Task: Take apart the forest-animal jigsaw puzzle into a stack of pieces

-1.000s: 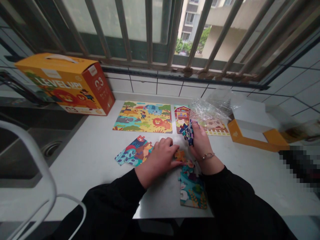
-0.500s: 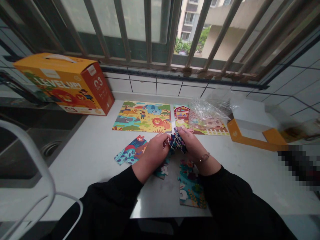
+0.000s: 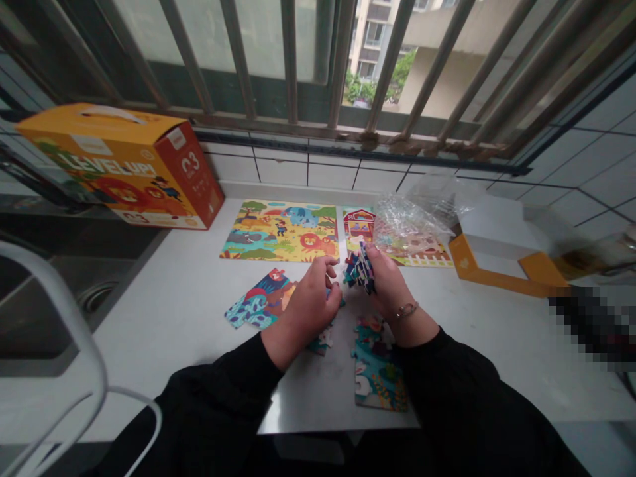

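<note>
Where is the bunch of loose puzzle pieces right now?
In the head view, the bunch of puzzle pieces is near the middle, held in the right hand, just right of the left hand.

Two picture boards [image 3: 285, 232], one carton [image 3: 126, 169], one open box [image 3: 489, 275] — held puzzle pieces [image 3: 361, 270] uncountable

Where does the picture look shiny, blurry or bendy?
Head view: glare whitens the counter near its front edge, and the plastic wrap sparkles; at its far right, a smeared object and dark blocky squares; at its top, slanting window bars, probably lens stretching.
</note>
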